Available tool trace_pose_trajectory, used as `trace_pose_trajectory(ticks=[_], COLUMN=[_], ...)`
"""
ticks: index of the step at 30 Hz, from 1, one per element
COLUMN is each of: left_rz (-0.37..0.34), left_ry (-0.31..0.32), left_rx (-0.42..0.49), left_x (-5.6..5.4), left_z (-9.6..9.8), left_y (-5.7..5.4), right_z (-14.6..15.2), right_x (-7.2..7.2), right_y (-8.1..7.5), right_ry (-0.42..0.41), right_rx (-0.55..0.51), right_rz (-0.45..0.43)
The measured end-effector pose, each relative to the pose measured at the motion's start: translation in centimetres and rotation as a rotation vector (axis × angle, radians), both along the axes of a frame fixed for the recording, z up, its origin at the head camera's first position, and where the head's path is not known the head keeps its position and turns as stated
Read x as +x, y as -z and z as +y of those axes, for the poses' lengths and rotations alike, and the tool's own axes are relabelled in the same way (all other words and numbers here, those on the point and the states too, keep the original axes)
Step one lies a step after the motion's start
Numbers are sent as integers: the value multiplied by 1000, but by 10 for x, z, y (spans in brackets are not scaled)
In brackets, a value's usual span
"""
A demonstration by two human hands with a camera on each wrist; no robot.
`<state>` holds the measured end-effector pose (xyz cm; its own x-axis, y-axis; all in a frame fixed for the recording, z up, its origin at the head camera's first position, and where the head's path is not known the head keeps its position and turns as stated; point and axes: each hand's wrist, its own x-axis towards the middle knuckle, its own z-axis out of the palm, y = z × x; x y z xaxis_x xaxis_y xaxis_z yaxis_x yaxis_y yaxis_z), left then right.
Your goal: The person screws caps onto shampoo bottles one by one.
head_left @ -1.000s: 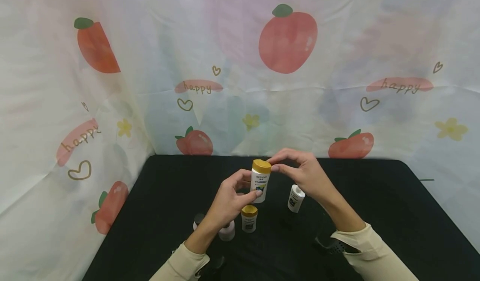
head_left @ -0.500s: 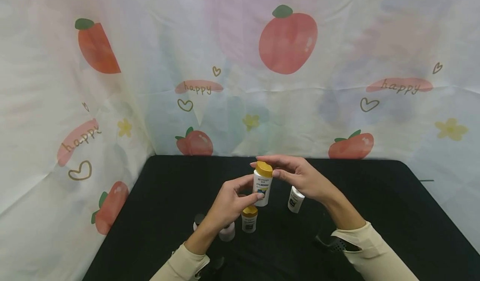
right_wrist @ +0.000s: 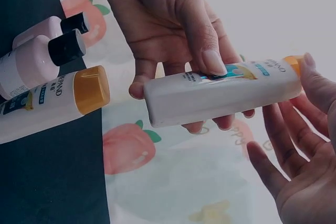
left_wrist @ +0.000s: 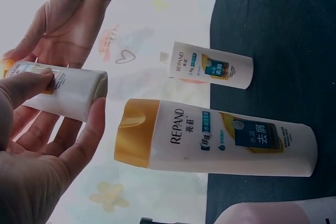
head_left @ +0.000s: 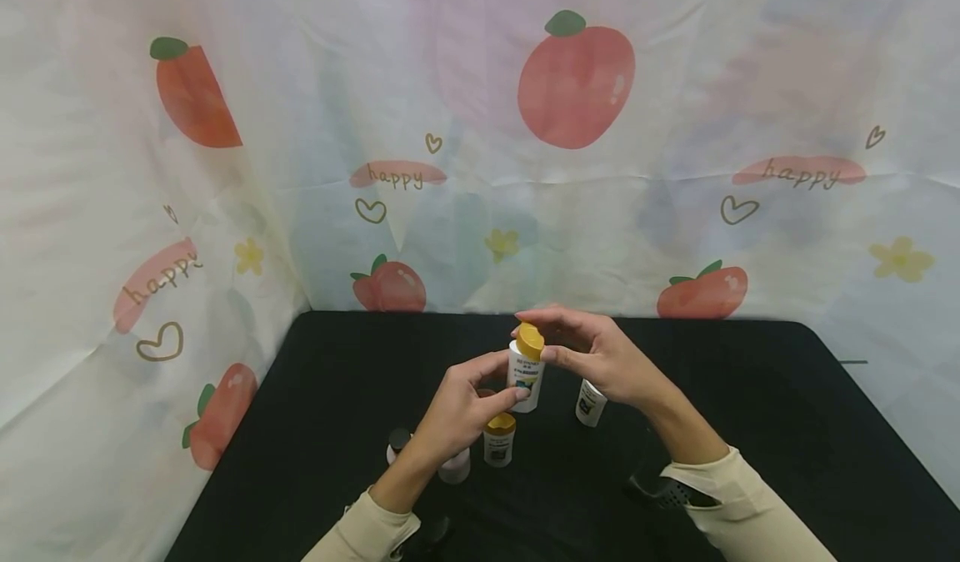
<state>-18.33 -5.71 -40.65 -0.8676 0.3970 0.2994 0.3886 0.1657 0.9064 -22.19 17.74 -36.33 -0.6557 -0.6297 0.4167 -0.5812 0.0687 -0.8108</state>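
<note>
My left hand [head_left: 457, 403] grips the white body of a shampoo bottle [head_left: 525, 372], thumb across its label, holding it above the table. With thumb and fingers my right hand [head_left: 622, 366] pinches the bottle's gold cap [head_left: 529, 342]. In the head view the cap sits askew to the body, baring a bit of white shoulder. The right wrist view shows the bottle body [right_wrist: 220, 95] between both hands. Below it, a second gold-capped shampoo bottle [left_wrist: 236, 137] stands upright. A white bottle [left_wrist: 210, 66] with a bare narrow neck stands to the right, its top hidden behind my right hand in the head view.
Two pale pink bottles with black caps stand left of the gold-capped one; the nearer pink bottle [head_left: 454, 468] is partly behind my left wrist. The table [head_left: 360, 362] has a black cover. A printed fabric curtain [head_left: 465, 87] rises behind it and at the left.
My right hand has moved left and its fingers now reach over the gold cap. The cap has turned relative to the bottle body. The held bottle has shifted slightly right; the standing bottles stay put.
</note>
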Motion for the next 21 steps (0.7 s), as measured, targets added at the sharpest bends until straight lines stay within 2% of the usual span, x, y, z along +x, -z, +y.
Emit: trace_pose_trajectory(ticks=[6,21], left_rz=[3,-4], left_ry=[2,-28], left_rx=[8,23], left_x=[-1,-1], left_z=[1,2], left_y=[1,5], right_z=[-1,-3], right_x=[2,6], right_y=[-2,-5], right_ry=[9,138], right_rx=[3,48], right_rz=[12,-6])
